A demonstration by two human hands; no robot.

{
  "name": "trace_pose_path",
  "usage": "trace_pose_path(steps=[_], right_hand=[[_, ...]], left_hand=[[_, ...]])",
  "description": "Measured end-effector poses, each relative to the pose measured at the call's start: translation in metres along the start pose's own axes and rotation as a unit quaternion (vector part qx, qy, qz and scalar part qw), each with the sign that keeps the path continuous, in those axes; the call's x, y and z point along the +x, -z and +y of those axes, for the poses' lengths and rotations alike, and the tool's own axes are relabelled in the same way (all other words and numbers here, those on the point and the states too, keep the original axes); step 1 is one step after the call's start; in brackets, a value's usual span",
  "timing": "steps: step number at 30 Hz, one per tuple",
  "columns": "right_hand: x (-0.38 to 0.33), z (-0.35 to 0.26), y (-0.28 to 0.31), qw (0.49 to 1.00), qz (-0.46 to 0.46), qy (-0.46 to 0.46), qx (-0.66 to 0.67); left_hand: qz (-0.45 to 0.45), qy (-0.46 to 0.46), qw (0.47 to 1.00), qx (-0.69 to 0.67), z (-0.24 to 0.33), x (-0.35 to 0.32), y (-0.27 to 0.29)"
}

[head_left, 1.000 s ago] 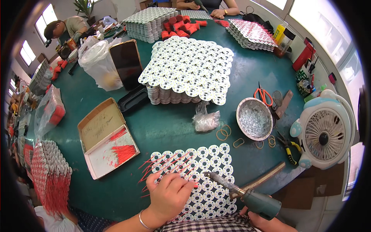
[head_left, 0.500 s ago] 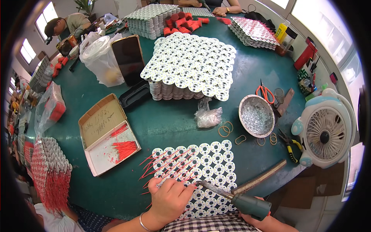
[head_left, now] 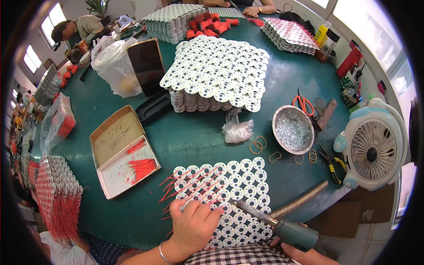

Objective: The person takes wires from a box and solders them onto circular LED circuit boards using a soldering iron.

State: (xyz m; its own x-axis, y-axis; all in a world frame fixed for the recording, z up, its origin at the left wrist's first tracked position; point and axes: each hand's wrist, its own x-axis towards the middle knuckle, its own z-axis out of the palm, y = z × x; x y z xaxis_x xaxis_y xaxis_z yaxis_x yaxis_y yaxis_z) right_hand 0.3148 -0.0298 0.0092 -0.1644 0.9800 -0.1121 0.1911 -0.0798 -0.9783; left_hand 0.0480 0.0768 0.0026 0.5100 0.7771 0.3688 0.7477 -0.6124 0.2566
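LED board panel (head_left: 238,193) lies flat on the green tabletop (head_left: 190,138), nearest the person. The left hand (head_left: 193,224) is over it, thumb and finger close; whether they pinch a wire, I cannot tell. The right hand (head_left: 292,252) grasps a soldering iron (head_left: 295,232). Red wires (head_left: 198,182) cross the panel's upper left; its right-hand columns are bare, so much seems left. Half a second ago the iron's tip was at the left fingertips; now it is apart. Beyond are a cardboard box (head_left: 115,180) and a panel stack (head_left: 216,73).

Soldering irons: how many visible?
2: an iron in the right hand, over the board sheet; a second iron in a co-worker's hand, top edge, partly cut off. Others may be hidden.
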Motion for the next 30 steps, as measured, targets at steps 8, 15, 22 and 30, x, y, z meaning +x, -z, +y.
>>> trace_pose_path(steps=[8, 15, 22, 30], right_hand=[[-0.012, 0.016, 0.007, 0.978, -0.003, 0.103, -0.18], [-0.018, 0.005, 0.002, 0.997, -0.005, -0.078, -0.007], [-0.015, 0.008, 0.001, 0.995, 0.0, -0.014, -0.103], [-0.011, 0.01, 0.007, 0.966, -0.017, 0.122, -0.227]], left_hand=[[0.019, 0.009, 1.0, 0.012, 0.01, -0.004, 0.002], [0.013, 0.007, 1.0, 0.008, 0.012, -0.004, 0.0], [-0.003, 0.001, 1.0, 0.008, 0.01, -0.005, -0.001], [0.005, -0.006, 1.0, 0.008, 0.01, -0.005, -0.001]])
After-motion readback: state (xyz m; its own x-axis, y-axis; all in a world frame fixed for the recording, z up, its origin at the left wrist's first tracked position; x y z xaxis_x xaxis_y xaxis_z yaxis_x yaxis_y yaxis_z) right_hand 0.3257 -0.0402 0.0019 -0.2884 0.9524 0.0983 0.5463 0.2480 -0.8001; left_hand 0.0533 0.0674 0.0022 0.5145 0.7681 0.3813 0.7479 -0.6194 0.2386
